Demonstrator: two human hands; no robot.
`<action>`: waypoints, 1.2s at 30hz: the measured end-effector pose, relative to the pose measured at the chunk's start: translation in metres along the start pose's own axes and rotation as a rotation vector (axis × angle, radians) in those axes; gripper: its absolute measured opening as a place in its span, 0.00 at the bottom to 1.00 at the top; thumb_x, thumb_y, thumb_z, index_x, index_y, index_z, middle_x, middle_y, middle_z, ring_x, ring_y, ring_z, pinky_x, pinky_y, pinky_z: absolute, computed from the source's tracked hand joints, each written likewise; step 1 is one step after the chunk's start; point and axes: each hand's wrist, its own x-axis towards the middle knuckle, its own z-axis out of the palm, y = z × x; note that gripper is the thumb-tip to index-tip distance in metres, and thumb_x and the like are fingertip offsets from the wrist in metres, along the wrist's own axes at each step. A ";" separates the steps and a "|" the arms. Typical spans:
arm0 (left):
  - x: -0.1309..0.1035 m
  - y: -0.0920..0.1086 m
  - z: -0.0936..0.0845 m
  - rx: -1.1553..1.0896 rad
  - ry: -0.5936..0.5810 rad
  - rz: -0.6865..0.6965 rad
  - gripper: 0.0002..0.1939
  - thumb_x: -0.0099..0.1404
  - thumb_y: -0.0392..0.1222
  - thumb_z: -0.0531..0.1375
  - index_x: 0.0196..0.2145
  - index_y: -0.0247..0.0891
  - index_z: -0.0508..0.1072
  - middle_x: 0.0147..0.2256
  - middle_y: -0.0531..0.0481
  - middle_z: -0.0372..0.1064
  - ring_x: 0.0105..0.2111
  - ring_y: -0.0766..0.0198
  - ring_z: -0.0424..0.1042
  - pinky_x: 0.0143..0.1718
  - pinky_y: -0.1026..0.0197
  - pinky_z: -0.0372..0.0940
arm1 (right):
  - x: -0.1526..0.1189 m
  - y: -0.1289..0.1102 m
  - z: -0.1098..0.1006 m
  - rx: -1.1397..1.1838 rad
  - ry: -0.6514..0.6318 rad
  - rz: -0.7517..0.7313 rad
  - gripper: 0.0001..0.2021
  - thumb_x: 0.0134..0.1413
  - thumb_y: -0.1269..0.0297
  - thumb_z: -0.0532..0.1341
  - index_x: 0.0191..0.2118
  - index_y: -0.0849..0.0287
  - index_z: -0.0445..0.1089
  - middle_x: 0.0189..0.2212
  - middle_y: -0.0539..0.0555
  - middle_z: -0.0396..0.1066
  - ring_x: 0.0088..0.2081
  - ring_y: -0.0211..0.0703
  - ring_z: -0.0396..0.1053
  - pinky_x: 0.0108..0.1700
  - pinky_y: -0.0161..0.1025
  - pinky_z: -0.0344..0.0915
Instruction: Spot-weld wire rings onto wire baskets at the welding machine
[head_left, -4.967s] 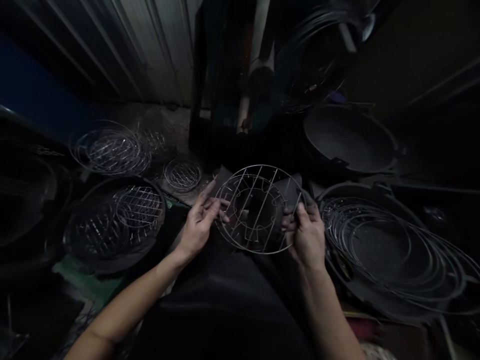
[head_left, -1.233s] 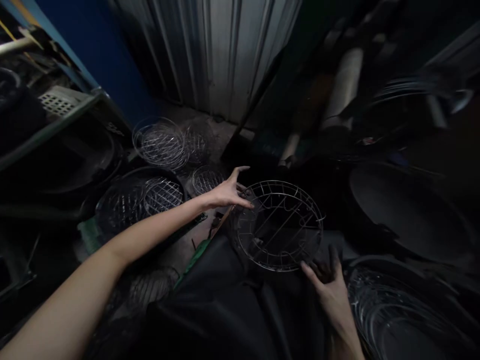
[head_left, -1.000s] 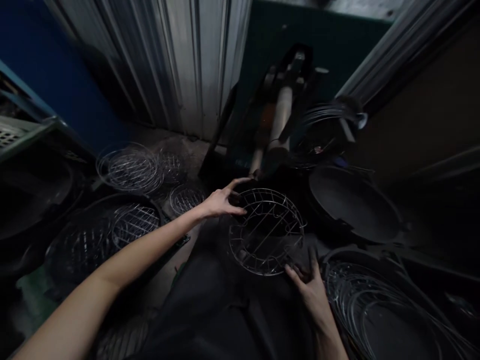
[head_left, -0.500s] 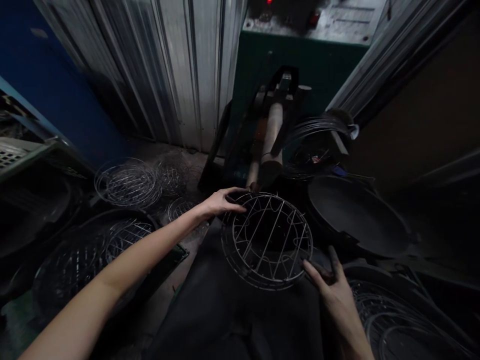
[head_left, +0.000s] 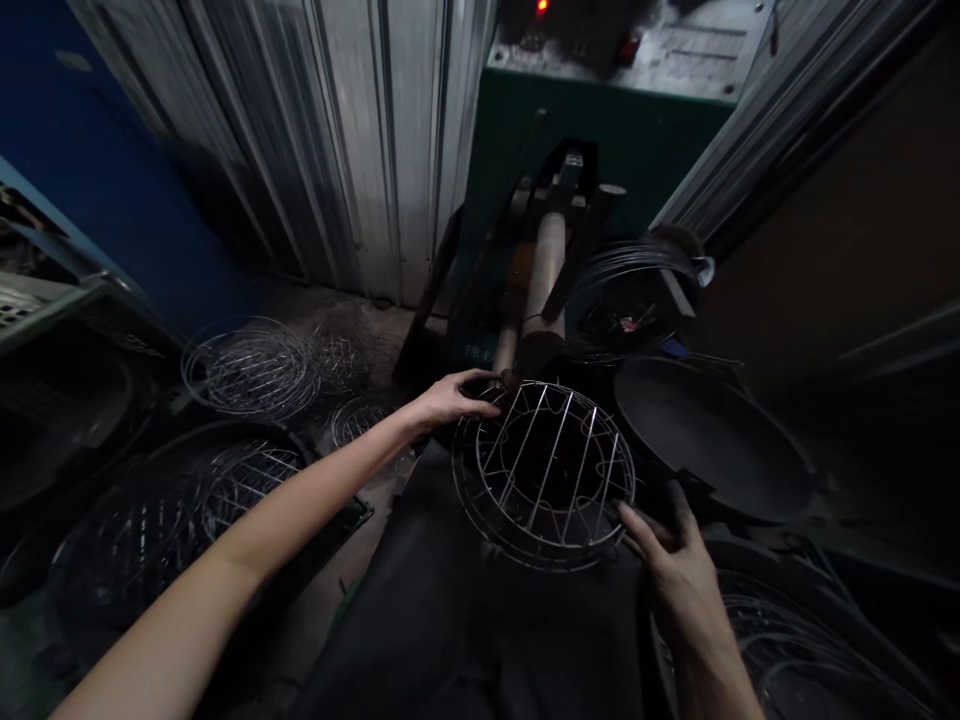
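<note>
A round wire rack (head_left: 553, 462), with parallel bars across a ring and a second ring under it, is held between my two hands over my dark-clothed lap. My left hand (head_left: 456, 398) grips its far left rim, thumb and fingers closed round the wire. At the near right rim my right hand (head_left: 679, 555) holds it between thumb and fingers, one finger raised. The rack's far edge is at the tip of the machine's electrode arm (head_left: 507, 355); whether they touch I cannot tell. A thicker cylindrical arm (head_left: 546, 275) runs above, on the green machine (head_left: 585, 115).
Finished-looking wire racks (head_left: 255, 370) lie piled on the floor at left. A dark basin (head_left: 112, 540) with more racks stands nearer. On the right are a black round pan (head_left: 709, 440), a wire coil (head_left: 630, 262) and a tub of wire rings (head_left: 795, 630). Corrugated metal wall (head_left: 360, 130) rises behind.
The wire rack has shifted slightly right and turned a little, its bars now steeper. Both hands keep their hold and have moved with it. The red lamp on the machine looks brighter.
</note>
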 end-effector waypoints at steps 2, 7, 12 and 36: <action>0.000 0.001 0.000 0.010 -0.002 0.003 0.34 0.45 0.44 0.70 0.51 0.38 0.69 0.30 0.51 0.72 0.30 0.64 0.70 0.39 0.59 0.65 | -0.002 -0.001 0.001 0.000 -0.005 0.004 0.56 0.32 0.50 0.72 0.66 0.47 0.42 0.39 0.54 0.75 0.39 0.51 0.74 0.40 0.45 0.71; -0.001 0.003 -0.003 0.025 -0.009 -0.014 0.37 0.46 0.44 0.70 0.54 0.37 0.64 0.30 0.50 0.72 0.28 0.65 0.70 0.35 0.59 0.65 | -0.007 0.001 0.005 -0.006 -0.018 0.029 0.56 0.33 0.50 0.72 0.66 0.49 0.41 0.36 0.53 0.75 0.36 0.50 0.74 0.38 0.44 0.72; 0.002 0.004 -0.005 0.052 0.018 -0.098 0.54 0.43 0.46 0.72 0.61 0.35 0.47 0.25 0.51 0.71 0.25 0.64 0.70 0.34 0.57 0.64 | 0.000 0.012 0.006 0.053 -0.056 0.017 0.56 0.34 0.51 0.72 0.67 0.51 0.39 0.35 0.51 0.75 0.36 0.48 0.74 0.43 0.46 0.70; -0.148 -0.061 -0.021 -0.287 0.692 -0.243 0.53 0.45 0.46 0.71 0.62 0.44 0.45 0.33 0.50 0.71 0.41 0.60 0.73 0.50 0.52 0.64 | 0.017 -0.033 0.091 -0.099 -0.534 -0.162 0.51 0.35 0.55 0.72 0.65 0.56 0.48 0.44 0.59 0.70 0.48 0.50 0.68 0.53 0.51 0.63</action>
